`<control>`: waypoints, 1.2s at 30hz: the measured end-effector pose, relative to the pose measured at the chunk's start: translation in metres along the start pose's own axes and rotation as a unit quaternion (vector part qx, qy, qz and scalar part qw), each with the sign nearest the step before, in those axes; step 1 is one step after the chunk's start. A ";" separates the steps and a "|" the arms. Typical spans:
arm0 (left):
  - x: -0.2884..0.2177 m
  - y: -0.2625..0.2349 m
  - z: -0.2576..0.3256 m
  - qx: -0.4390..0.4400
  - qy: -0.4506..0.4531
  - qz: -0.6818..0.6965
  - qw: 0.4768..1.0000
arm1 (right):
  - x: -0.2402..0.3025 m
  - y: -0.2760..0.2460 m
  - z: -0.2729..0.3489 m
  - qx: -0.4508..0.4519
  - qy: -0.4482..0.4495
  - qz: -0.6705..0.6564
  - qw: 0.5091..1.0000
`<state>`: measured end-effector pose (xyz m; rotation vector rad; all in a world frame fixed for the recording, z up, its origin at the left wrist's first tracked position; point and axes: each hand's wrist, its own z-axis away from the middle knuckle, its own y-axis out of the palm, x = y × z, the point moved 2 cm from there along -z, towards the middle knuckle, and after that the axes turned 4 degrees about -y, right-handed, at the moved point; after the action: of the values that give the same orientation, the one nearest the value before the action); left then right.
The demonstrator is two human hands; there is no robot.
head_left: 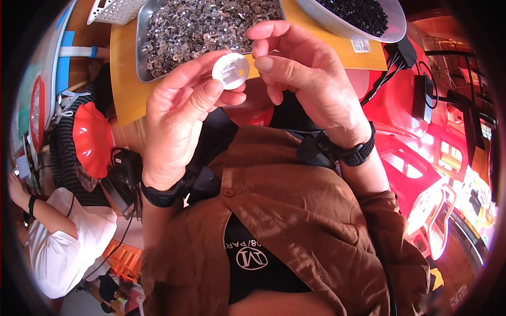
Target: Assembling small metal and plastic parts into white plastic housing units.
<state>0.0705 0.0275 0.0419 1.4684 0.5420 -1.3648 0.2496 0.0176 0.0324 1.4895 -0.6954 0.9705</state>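
Observation:
My left hand [182,113] pinches a round white plastic disc [230,71] between thumb and fingers. The disc has raised ribs on its face and a small hole near its right edge. Close beside it, my right hand [305,71] is raised with curled fingers, thumb near the fingertips. Whatever small thing these fingers hold, if anything, is too small to make out. Just beyond both hands, a metal tray [141,58] is filled with small clear and metallic pieces.
The tray stands on a yellow table [126,97]. A translucent tub [394,26] of small black parts is at far right, a white perforated basket [113,11] at far left. Red plastic chairs [400,158] stand to the right. Another person in white [68,245] is at lower left.

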 end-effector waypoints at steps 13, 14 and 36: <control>-0.006 0.003 0.002 -0.007 0.032 -0.052 0.998 | -0.014 0.012 -0.007 -0.018 -0.010 0.039 0.999; -0.006 0.003 0.001 -0.010 0.033 -0.054 0.998 | -0.015 0.011 -0.007 -0.018 -0.007 0.026 0.999; 0.000 0.001 0.001 0.004 0.139 -0.148 0.979 | -0.011 0.013 -0.004 0.002 0.033 -0.021 0.999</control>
<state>0.0708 0.0265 0.0426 1.6438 0.9671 -1.3949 0.2323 0.0184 0.0297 1.4628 -0.6135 0.9854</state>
